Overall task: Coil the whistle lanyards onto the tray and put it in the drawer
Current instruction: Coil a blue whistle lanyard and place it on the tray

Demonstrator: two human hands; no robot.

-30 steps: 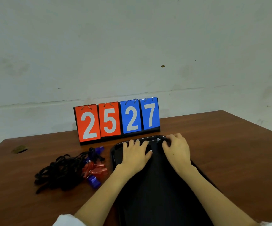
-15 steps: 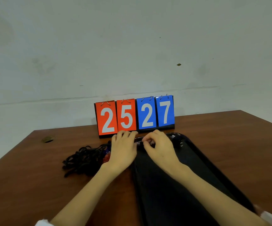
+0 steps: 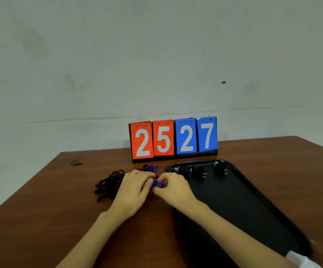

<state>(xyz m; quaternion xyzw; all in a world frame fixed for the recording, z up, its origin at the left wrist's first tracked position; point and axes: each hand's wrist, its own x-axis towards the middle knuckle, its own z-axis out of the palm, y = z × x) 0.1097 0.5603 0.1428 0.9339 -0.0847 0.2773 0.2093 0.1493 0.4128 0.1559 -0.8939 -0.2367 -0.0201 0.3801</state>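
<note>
Head view: the right hand (image 3: 173,188) pinches a blue whistle (image 3: 157,184) just left of the black tray (image 3: 234,200); the left hand (image 3: 135,187) curls its fingers at the same spot, but what it holds cannot be told. The tangle of black lanyards (image 3: 109,183) lies on the tabletop (image 3: 40,219) to the left, nearest the left hand. The tray's long axis runs away from the person, coiled lanyards (image 3: 196,171) line its far end, and the right hand is nearer it
</note>
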